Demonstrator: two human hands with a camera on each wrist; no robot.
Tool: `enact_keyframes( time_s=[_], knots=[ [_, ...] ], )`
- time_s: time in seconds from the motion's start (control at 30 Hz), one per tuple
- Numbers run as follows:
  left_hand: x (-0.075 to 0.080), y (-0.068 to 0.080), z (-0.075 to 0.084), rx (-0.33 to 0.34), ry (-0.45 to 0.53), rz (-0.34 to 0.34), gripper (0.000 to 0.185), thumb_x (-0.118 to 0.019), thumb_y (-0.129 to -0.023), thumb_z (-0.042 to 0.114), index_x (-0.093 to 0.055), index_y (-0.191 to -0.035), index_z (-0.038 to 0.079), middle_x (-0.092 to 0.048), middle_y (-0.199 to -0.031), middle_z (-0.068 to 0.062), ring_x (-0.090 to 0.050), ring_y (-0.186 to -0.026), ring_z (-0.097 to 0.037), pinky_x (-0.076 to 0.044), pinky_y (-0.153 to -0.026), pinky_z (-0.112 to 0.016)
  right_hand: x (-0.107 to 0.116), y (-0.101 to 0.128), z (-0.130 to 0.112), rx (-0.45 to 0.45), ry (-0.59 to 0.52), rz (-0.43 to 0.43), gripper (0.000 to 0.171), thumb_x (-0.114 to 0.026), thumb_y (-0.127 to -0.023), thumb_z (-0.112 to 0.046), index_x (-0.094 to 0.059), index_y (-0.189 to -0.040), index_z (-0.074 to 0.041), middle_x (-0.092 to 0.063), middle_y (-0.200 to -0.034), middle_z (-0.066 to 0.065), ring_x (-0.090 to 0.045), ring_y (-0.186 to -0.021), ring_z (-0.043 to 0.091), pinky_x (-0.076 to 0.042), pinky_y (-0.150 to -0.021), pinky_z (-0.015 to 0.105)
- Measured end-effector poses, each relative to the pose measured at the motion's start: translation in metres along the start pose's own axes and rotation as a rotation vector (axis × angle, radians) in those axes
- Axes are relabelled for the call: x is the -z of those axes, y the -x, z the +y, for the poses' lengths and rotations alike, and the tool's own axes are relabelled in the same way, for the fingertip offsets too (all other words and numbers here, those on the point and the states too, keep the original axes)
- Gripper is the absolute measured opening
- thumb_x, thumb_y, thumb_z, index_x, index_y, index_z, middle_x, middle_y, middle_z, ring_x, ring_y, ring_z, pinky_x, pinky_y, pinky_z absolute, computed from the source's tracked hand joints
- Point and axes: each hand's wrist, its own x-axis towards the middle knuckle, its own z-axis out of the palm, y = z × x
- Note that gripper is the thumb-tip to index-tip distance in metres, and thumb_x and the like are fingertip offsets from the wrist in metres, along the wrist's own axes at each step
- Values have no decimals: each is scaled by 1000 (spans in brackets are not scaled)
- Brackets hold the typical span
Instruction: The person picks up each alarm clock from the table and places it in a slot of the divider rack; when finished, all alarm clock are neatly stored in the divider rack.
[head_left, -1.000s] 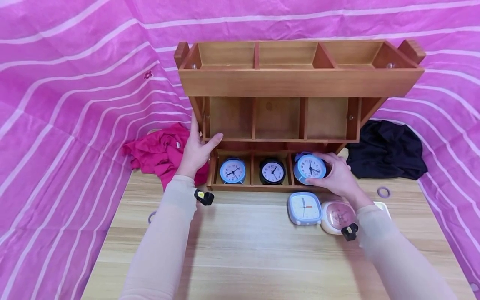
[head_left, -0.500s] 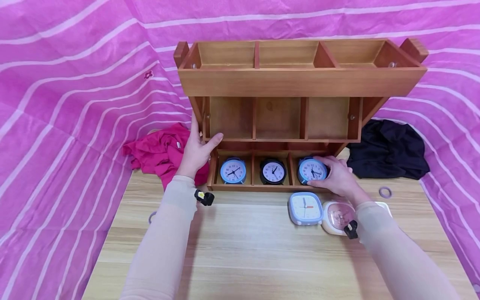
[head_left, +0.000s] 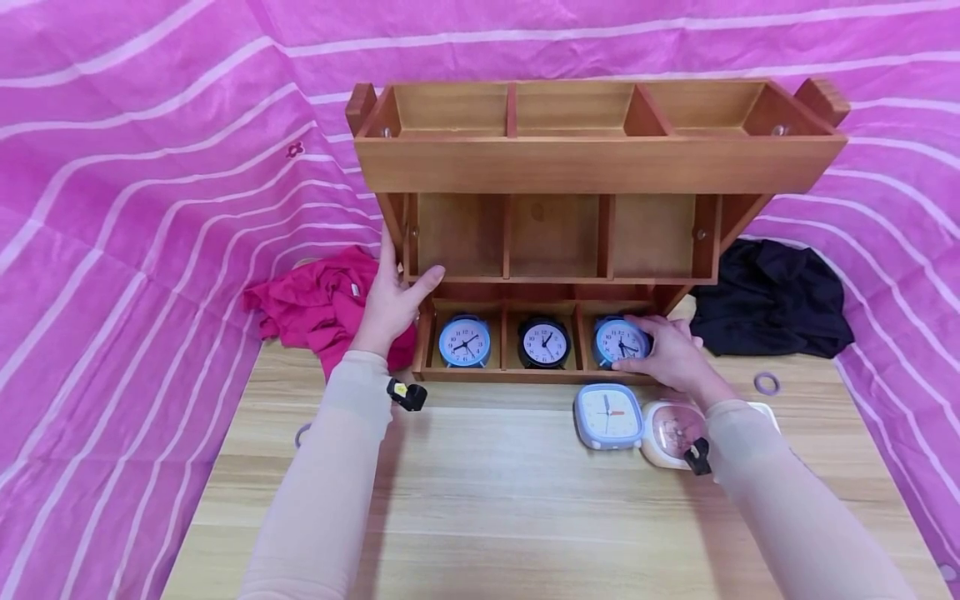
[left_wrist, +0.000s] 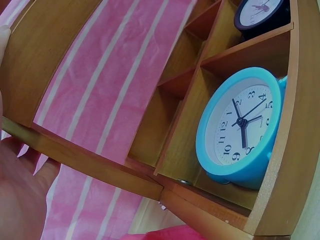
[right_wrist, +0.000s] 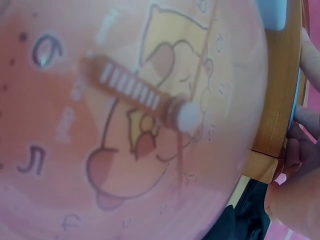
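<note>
I am seeing my right hand [head_left: 670, 358] with its grip curled around a round blue alarm clock [head_left: 619, 341], fingers over the clock's top and right side, thumb under its lower edge. That clock is standing upright in the right compartment of the bottom tier of a wooden shelf rack [head_left: 596, 162], face toward me. My left hand [head_left: 392, 302] is resting on the rack's left side post, fingers lying straight along the wood and thumb stretched across the front edge of the middle tier; its grip is released, pressing and not curling round anything.

In the bottom tier, a second light blue alarm clock [head_left: 465, 341] is standing in the left compartment and a black alarm clock [head_left: 544, 342] in the middle one, each apart from the other behind a wooden divider. The left wrist view is showing the light blue clock close up, sitting upright against its compartment wall.

On the worktop [head_left: 480, 517] just in front of the rack, a square blue clock [head_left: 608, 415] is lying face up, and beside it a pink cartoon clock [head_left: 672, 433], partly under my right wrist. A crumpled red cloth [head_left: 318, 304] is lying left of the rack, a black cloth [head_left: 772, 300] right of it, and a small purple ring [head_left: 767, 383] near the black cloth.
</note>
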Motion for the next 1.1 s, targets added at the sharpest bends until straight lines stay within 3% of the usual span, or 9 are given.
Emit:
enact_keyframes(
  time_s=[0.2,0.5,0.8,1.0,1.1],
  knots=[
    [0,1,-1,16,-15,-1,108,-76,-95,42,6,-164,50,-11,-174,9,-25,-158,-24,-46,-113,-48,-1,3,1,21,4,19,96,-86,-81,-56,-48,-156,-10,-45,-157,26,-35,-128,46,-25,-93,62],
    [1,-2,-3,-20,-3,2,108,-76,-96,37,6,-166,44,-11,-175,6,-26,-157,-26,-40,-118,-47,-2,31,-4,191,-51,212,73,-88,-84,-47,-63,-142,-10,-60,-145,18,-47,-117,37,-25,-86,51],
    [0,-1,-3,-5,-41,-2,109,-76,-94,46,7,-165,48,-10,-174,10,-20,-159,-25,-44,-115,-49,-12,71,-17,263,-3,226,86,-95,-74,-46,-61,-144,-9,-58,-145,24,-46,-119,40,-24,-89,61],
    [0,-1,-5,-5,-46,-1,109,-75,-94,50,8,-164,50,-10,-174,11,-21,-159,-24,-44,-115,-49,-27,83,-27,263,65,216,89,-90,-71,-63,-64,-140,-15,-64,-138,15,-48,-117,34,-23,-81,49],
    [1,-1,-5,0,-52,-2,109,-74,-94,51,9,-164,49,-8,-174,11,-19,-160,-25,-42,-116,-49,-33,87,-30,242,118,210,90,-86,-68,-73,-67,-136,-19,-68,-132,10,-50,-116,31,-24,-81,49]
  ],
)
